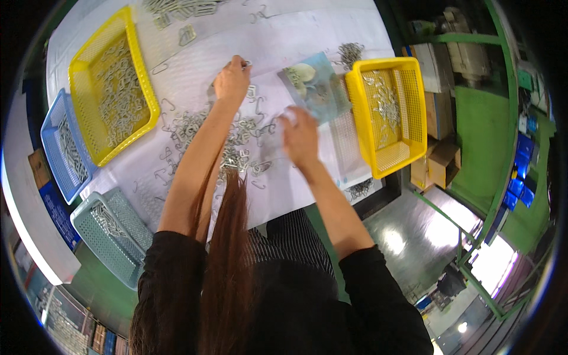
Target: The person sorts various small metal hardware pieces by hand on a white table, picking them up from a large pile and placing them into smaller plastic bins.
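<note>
My left hand (232, 80) reaches far across the white table (284, 35), its fingers pinched on a small metal hook at the far edge of a scattered pile of metal hooks (236, 142). My right hand (299, 137) is nearer, blurred by motion, beside a clear plastic bag (316, 86) that holds a few hooks; whether it grips the bag's near corner is unclear. A lock of long hair hangs over the pile.
A yellow basket (387, 115) with hooks stands at the right table edge. A larger yellow basket (112, 83), a blue one (62, 145) and a pale green one (112, 234) line the left. Cardboard boxes (441, 163) and a green frame lie right.
</note>
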Available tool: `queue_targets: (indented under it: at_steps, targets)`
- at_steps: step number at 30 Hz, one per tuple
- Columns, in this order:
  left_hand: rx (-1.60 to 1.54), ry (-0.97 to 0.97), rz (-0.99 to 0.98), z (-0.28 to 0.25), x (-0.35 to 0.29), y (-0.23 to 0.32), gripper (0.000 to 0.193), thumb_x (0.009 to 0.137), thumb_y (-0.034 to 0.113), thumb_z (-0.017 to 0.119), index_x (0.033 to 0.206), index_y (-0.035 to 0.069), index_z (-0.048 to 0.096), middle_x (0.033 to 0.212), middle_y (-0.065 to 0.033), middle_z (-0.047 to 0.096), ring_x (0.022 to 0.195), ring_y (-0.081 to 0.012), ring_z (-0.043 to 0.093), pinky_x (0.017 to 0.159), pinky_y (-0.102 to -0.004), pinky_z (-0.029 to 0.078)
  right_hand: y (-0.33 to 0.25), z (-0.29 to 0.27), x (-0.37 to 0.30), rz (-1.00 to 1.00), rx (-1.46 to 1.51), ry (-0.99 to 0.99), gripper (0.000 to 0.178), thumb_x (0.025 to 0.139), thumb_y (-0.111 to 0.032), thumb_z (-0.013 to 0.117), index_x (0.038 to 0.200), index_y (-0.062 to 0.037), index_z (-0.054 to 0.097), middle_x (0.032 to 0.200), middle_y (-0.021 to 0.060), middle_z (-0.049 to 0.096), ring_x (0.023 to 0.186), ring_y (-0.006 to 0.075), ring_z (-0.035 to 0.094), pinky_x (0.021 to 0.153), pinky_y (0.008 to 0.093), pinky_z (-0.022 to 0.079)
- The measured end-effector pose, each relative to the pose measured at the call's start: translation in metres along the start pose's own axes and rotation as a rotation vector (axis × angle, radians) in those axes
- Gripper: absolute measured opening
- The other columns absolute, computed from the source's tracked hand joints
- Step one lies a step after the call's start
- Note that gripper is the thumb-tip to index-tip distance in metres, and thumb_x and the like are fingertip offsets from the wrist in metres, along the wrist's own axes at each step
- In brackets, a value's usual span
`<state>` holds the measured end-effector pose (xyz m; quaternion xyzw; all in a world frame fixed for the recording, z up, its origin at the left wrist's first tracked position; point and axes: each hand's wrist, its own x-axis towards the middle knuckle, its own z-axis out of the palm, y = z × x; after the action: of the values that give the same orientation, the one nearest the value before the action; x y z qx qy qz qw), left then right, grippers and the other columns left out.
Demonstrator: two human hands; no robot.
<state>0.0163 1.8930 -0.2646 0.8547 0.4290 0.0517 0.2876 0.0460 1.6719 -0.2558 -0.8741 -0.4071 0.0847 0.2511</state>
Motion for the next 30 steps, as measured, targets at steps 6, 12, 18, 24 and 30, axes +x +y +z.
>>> queue_targets:
  at_steps: [6,12,18,24,30]
  targets:
    - [0.087,-0.049,0.132,-0.015,-0.004,-0.010,0.020,0.086,0.027,0.056,0.095,0.009,0.052,0.086,-0.0113,0.065,0.075,-0.0349,0.062,0.065,-0.0433,0.049,-0.027,-0.036,-0.039,0.102,0.113,0.037,0.025,0.073,-0.001,0.061,0.094,-0.0126,0.058,0.100,0.0080,0.056,0.094,0.0287,0.055,0.075,0.0388,0.045]
    - [-1.091,-0.728,-0.116,-0.078,-0.027,-0.037,0.021,0.089,0.026,0.053,0.100,0.008,0.051,0.090,-0.0067,0.060,0.083,-0.0221,0.060,0.060,-0.0302,0.047,-0.013,-0.041,-0.014,0.081,0.235,-0.025,0.019,0.076,-0.001,0.061,0.092,-0.0101,0.059,0.091,0.0093,0.058,0.078,0.0284,0.059,0.066,0.0363,0.048]
    - [-1.816,-0.382,-0.409,-0.107,-0.096,-0.019,0.022,0.090,0.027,0.052,0.091,0.006,0.049,0.085,-0.0066,0.050,0.069,-0.0095,0.043,0.048,-0.0213,0.036,-0.044,0.011,0.043,0.171,0.140,0.004,0.017,0.077,-0.016,0.067,0.090,-0.0091,0.059,0.091,0.0094,0.058,0.080,0.0286,0.060,0.063,0.0383,0.048]
    - [-1.047,-0.363,-0.475,-0.071,-0.075,-0.045,0.034,0.084,0.039,0.062,0.087,0.004,0.060,0.064,0.0001,0.049,0.050,-0.0081,0.040,0.040,-0.0222,0.032,-0.058,0.031,0.089,0.127,0.031,-0.114,0.029,0.072,-0.024,0.072,0.089,-0.0061,0.058,0.091,0.0107,0.055,0.086,0.0296,0.058,0.071,0.0396,0.048]
    - [-0.063,-0.120,-0.037,-0.034,-0.119,-0.006,0.026,0.077,0.034,0.068,0.087,0.011,0.062,0.065,-0.0089,0.061,0.059,-0.0255,0.059,0.055,-0.0352,0.045,-0.022,0.015,0.082,0.353,0.499,-0.399,0.023,0.073,-0.015,0.070,0.089,-0.0047,0.057,0.091,0.0086,0.059,0.084,0.0243,0.060,0.072,0.0357,0.049]
